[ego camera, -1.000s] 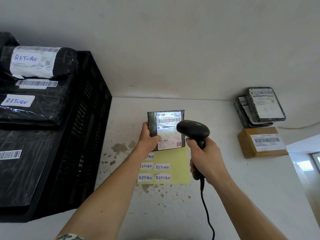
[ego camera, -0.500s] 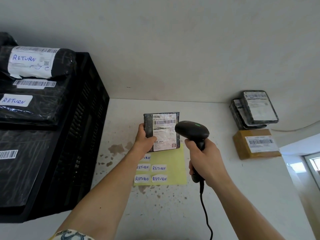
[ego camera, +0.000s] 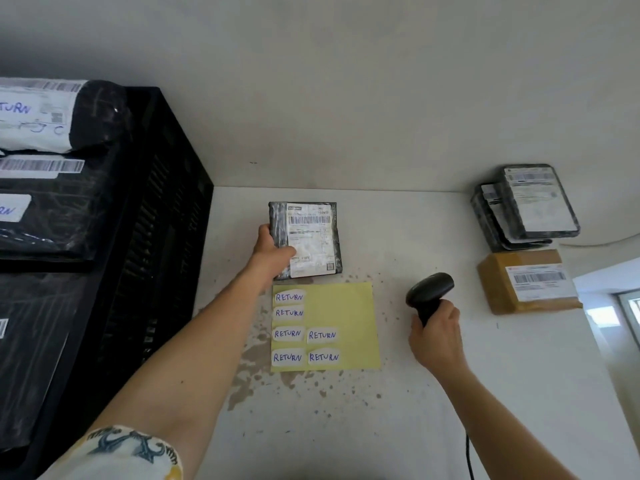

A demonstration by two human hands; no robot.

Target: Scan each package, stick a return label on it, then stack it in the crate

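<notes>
The crate (ego camera: 149, 237) stood at the left, already stacked. The package (ego camera: 306, 239), just above the label sheet (ego camera: 343, 306), looked light, stiff and film-slick; its edge seemed the surest hold. The left hand (ego camera: 272, 251) gripped that edge. The right hand (ego camera: 434, 336) clasped the scanner (ego camera: 429, 292), which had swung away rightward since the scan.

A white bench (ego camera: 398, 427) bore brown stains and specks near its middle; a plain grey wall (ego camera: 329, 91) rose behind; what was perhaps a window (ego camera: 623, 313) glowed far right.
</notes>
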